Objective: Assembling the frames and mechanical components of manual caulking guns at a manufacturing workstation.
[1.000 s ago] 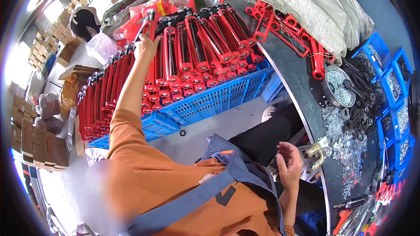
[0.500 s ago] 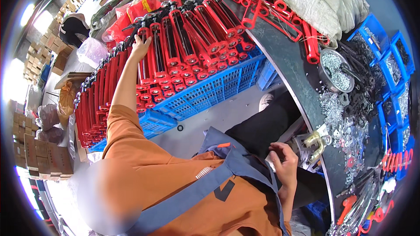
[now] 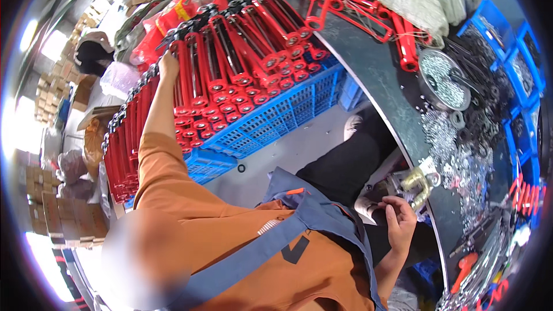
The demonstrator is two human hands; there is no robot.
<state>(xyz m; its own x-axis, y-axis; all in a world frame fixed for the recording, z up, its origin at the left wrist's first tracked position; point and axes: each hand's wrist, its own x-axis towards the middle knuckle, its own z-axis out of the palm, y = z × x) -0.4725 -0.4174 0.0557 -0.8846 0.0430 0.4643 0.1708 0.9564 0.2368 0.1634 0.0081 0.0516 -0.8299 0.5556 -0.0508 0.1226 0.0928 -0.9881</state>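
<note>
1. Lowered since the earlier frame: left hand [image 3: 168, 64], which was raised with a tool above the stack, now rests on the top of the red caulking guns [image 3: 230, 75] stacked in the blue plastic crate [image 3: 276, 121]. Whether its fingers close on one gun or merely press on it cannot be told; they are hidden against the red frames.
2. Right hand [image 3: 397, 219]: little changed, at the edge of the dark workbench [image 3: 374, 75], fingers curled near a brass-coloured fitting [image 3: 417, 183]. Grasp not certain; fingertips seem to touch small parts beside it.
3. Stock: guns lie in tight rows, handles toward the person, several layers deep, standing well above the crate rim.
4. Risk, stack: a pull on one gun could drag neighbours by their hooked rods and triggers, tipping some over the crate edge to the floor.
5. Risk, reach: the left arm is at full stretch while the body faces the bench; grip there is likely weak and a gun could slip.
6. Risk, bench: loose metal washers [image 3: 461, 155] lie scattered close to the right hand; a nudge could sweep some off.
</note>
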